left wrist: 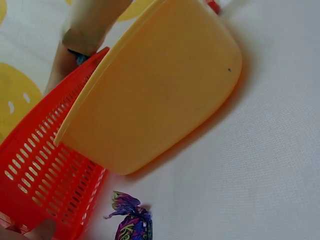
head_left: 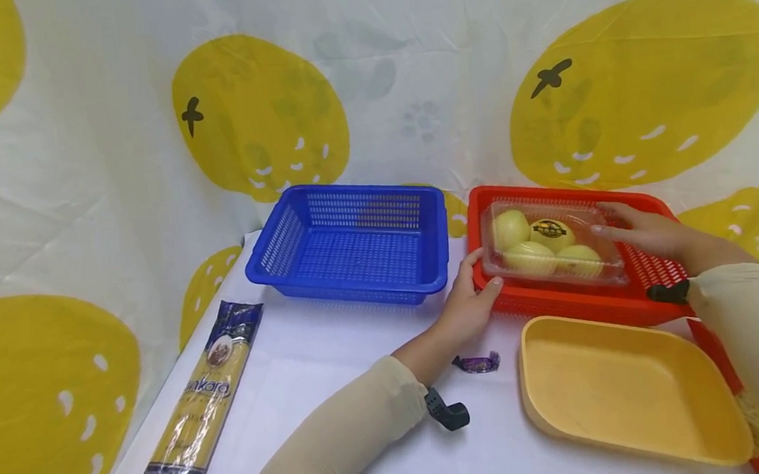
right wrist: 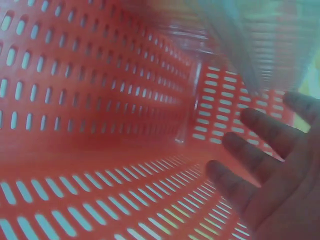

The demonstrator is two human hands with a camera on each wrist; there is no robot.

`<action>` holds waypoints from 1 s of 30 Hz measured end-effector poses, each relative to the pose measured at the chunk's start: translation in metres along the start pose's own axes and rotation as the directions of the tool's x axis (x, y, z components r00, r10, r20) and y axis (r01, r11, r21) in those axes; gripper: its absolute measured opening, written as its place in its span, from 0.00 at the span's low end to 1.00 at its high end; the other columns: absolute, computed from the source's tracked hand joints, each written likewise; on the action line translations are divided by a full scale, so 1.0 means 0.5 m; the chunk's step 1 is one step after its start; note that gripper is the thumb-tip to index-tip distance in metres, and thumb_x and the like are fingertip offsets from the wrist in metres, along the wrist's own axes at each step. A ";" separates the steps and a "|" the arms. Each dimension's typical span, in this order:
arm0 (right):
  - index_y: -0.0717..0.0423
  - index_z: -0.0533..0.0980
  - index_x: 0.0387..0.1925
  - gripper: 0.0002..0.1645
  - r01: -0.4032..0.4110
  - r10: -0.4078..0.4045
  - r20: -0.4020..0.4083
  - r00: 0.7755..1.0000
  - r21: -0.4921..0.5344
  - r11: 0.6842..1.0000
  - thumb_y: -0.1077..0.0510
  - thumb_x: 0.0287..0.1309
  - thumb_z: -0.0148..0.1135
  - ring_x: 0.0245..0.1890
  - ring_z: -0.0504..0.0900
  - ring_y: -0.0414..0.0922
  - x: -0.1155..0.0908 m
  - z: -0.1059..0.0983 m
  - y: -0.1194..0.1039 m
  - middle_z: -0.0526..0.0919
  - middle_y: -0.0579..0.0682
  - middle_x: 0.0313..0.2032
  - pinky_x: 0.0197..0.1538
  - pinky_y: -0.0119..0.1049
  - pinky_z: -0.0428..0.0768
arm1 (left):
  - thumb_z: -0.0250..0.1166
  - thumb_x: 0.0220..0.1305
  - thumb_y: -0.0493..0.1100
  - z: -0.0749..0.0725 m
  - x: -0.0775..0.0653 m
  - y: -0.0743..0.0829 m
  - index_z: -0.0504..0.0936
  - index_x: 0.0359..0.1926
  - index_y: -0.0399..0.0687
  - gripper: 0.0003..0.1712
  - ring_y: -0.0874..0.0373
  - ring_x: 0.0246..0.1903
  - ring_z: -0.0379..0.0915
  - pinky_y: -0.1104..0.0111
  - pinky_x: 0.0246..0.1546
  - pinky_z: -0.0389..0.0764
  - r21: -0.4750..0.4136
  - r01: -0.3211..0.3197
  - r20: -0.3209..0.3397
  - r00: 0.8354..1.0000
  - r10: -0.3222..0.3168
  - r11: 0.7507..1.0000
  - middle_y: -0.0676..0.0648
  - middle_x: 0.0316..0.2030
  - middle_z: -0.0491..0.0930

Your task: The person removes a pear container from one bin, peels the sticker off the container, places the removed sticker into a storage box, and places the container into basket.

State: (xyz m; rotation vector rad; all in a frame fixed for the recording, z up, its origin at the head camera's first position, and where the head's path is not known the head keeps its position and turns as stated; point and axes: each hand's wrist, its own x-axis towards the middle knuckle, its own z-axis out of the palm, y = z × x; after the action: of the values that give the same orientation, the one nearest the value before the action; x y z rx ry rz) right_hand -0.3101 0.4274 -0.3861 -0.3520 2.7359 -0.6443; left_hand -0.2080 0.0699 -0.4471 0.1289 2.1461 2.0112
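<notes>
A clear plastic box of several pale yellow round fruits [head_left: 532, 257], with a black label on its lid, sits tilted within the red basket [head_left: 648, 206]. At the basket's front left corner my left hand [head_left: 470, 304] grips the rim, its thumb and fingertips beside the box's edge. Only fingertips [left wrist: 42, 230] of it show in the left wrist view. My right hand [head_left: 657, 231] reaches over the basket at the box's right end. Its fingers [right wrist: 272, 130] are spread and fairly straight in the right wrist view, above the slotted basket wall.
A blue basket [head_left: 354, 258] stands left of the red one. In front of the red basket is a yellow tub [head_left: 623, 389], with a purple-wrapped candy [head_left: 477, 364] to its left. A pasta packet [head_left: 204, 403] lies at the table's left edge. Patterned cloth hangs behind.
</notes>
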 end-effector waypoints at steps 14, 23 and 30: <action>0.63 0.13 0.77 0.58 -0.047 0.010 0.189 0.982 0.194 0.980 0.35 0.84 0.38 0.74 0.26 0.84 0.015 0.026 0.015 0.14 0.76 0.76 0.67 0.86 0.37 | 0.60 0.82 0.53 0.007 0.003 -0.002 0.59 0.80 0.80 0.33 0.56 0.76 0.63 0.52 0.73 0.72 0.059 0.036 -0.006 0.999 -0.036 0.998 0.58 0.77 0.65; 0.39 0.12 0.79 0.54 0.005 -0.057 0.135 0.989 0.352 0.936 0.42 0.85 0.44 0.77 0.19 0.76 0.023 0.029 0.044 0.10 0.60 0.79 0.66 0.87 0.35 | 0.58 0.82 0.55 0.012 0.004 -0.001 0.57 0.80 0.82 0.33 0.55 0.75 0.63 0.49 0.73 0.71 0.113 0.051 -0.024 0.999 -0.048 0.992 0.56 0.75 0.65; 0.25 0.08 0.75 0.53 -0.016 -0.058 0.162 0.985 0.423 0.906 0.41 0.86 0.42 0.77 0.27 0.81 0.026 0.022 0.047 0.10 0.58 0.80 0.69 0.83 0.47 | 0.58 0.83 0.54 0.013 0.001 0.003 0.57 0.80 0.80 0.33 0.54 0.75 0.63 0.49 0.74 0.69 0.109 0.053 -0.026 0.998 -0.051 0.993 0.55 0.75 0.66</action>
State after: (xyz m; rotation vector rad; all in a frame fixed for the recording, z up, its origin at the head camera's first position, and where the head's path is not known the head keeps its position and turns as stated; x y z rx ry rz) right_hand -0.3221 0.4397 -0.4097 -0.3137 2.3478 -1.1297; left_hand -0.2072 0.0763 -0.4460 0.0655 2.2506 1.8753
